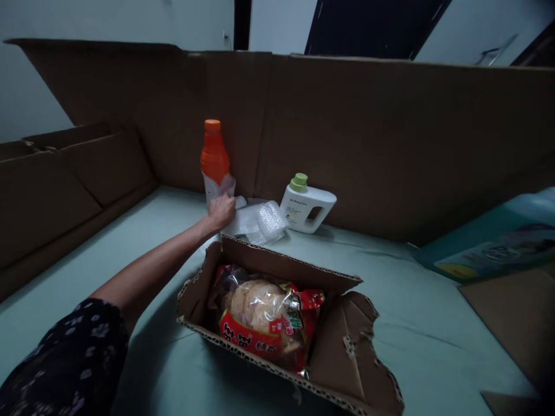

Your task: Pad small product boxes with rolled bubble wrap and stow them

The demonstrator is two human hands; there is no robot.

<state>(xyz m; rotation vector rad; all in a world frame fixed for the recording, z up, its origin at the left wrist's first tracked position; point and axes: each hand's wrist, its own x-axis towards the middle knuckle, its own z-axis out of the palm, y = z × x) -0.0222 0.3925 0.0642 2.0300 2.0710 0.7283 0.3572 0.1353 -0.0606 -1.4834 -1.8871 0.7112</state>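
My left hand (222, 211) reaches out to the far side of the surface, its fingers closed on bubble wrap (272, 221). A clear piece of the wrap sticks up above the fingers, and the rest lies crumpled to the right. Just behind the hand stands an orange bottle (214, 156) with a white lower part, partly covered by the hand and wrap. Nearer to me, a torn-edged cardboard box (342, 346) holds a red and clear bag of round, pale crackers or biscuits (260, 306). My right hand is out of the picture.
A white jug with a green cap (306, 205) stands right of the wrap. Tall cardboard walls (368, 133) close off the back, with a lower cardboard section (69, 179) at left. A large teal container (494, 237) leans in at right above another cardboard piece (515, 318).
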